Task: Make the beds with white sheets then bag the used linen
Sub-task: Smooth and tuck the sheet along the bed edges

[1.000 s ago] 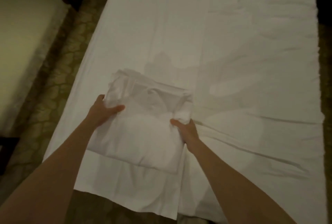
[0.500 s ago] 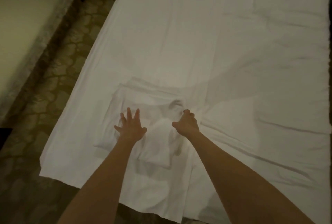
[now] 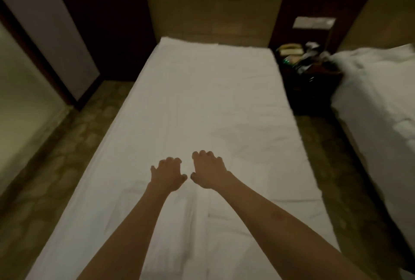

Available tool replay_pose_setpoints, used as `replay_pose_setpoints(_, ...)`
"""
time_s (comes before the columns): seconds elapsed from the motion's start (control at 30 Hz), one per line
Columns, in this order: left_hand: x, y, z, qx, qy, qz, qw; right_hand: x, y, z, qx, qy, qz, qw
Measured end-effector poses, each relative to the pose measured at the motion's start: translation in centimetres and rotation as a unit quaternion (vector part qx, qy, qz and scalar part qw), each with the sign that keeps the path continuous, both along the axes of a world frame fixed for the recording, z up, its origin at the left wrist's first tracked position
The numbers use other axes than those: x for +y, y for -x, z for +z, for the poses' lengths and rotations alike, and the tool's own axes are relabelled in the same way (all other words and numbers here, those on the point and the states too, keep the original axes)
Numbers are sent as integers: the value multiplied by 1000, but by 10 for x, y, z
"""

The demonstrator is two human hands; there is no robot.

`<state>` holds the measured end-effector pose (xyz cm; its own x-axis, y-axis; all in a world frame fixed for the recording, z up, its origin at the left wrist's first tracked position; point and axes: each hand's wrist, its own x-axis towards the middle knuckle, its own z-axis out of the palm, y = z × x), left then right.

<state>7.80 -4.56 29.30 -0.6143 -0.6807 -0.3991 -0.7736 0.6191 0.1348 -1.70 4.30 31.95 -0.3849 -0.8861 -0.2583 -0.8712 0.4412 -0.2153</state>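
Note:
A white sheet (image 3: 208,100) covers the single bed in front of me up to the headboard. A partly folded layer of white sheet (image 3: 258,208) lies over the near half, under my forearms, with its crease lines showing. My left hand (image 3: 167,174) and my right hand (image 3: 207,170) are stretched out side by side over the middle of the bed. Their fingers curl down into the white cloth and grip it. The thumbs nearly meet.
A second bed with rumpled white linen (image 3: 377,109) stands at the right. Between the beds is a dark nightstand (image 3: 310,73) cluttered with a telephone and small items. Patterned carpet (image 3: 67,158) runs along the left, beside a wall and a door.
My head has lifted, so the whole bed and headboard are in view. Both hands moved forward from the folded bundle at the bed's foot to the middle, now close together.

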Motion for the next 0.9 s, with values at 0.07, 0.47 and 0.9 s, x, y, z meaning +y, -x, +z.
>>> replay_pose_setpoints(0.07, 11, 26, 37, 34, 19, -33, 999, 9, 20, 42, 43, 23, -14, 999)
replay_pose_setpoints(0.47, 92, 115, 156, 83, 77, -172, 979, 121, 102, 187, 147, 80, -163, 972)
replay_pose_setpoints(0.9, 201, 153, 134, 64, 45, -230, 970, 230, 149, 178, 143, 44, -220, 964)
